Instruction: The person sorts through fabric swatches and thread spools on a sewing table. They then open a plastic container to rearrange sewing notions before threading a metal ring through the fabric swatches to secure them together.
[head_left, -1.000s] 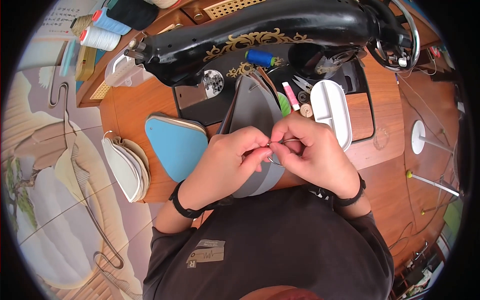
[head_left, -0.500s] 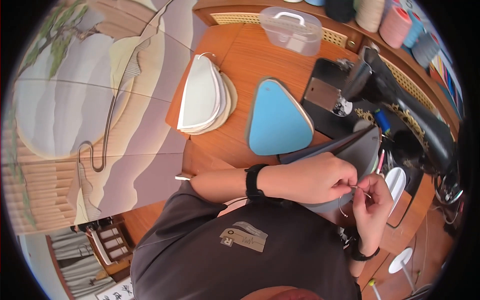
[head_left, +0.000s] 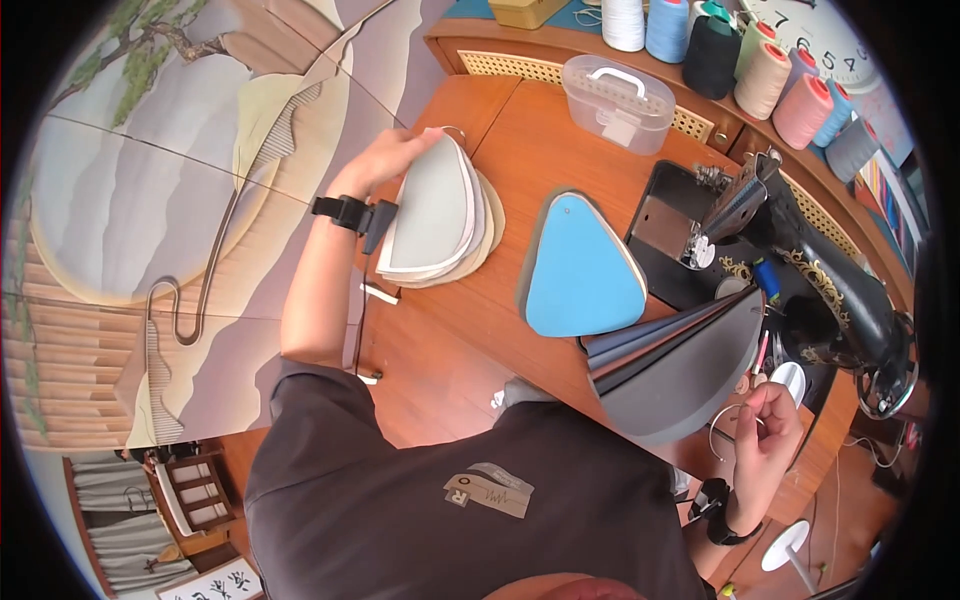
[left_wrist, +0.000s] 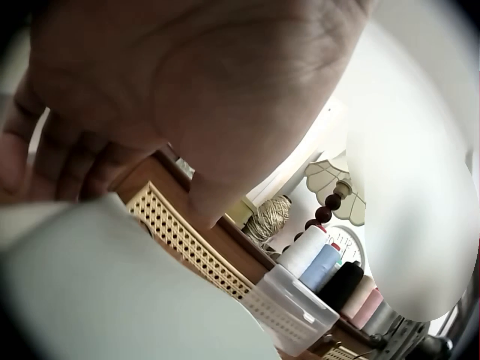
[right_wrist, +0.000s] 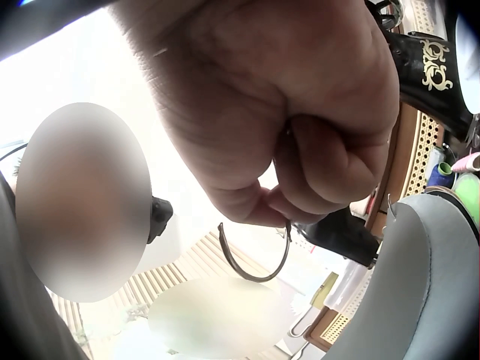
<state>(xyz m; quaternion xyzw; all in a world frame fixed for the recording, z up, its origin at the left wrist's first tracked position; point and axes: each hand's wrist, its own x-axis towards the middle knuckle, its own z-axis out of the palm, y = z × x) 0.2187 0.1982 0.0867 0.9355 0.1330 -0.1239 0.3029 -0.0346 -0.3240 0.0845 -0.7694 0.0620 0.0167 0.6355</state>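
My left hand (head_left: 388, 158) is at the top corner of a stack of pale, rounded pieces (head_left: 430, 215), beside a small ring there; its fingers reach out loosely. The left wrist view has the palm (left_wrist: 195, 90) above a pale piece (left_wrist: 127, 285), and whether the fingertips touch it is unclear. An opened metal ring (head_left: 712, 432) is pinched between the thumb and fingers of my right hand (head_left: 768, 435). In the right wrist view the ring (right_wrist: 259, 280) hangs below the curled fingers of that hand (right_wrist: 277, 112). Dark grey pieces (head_left: 680, 392) lie fanned beside it.
A blue triangular piece (head_left: 583, 270) tops another stack mid-table. Right of it stands a black sewing machine (head_left: 820, 262), with a white tray (head_left: 789, 381) near its base. Along the back are a clear box (head_left: 620, 105) and several thread spools (head_left: 712, 55).
My left hand has left the ring and moved across to the pale stack. My right hand still holds the ring. The head view has swung toward the left side of the table.
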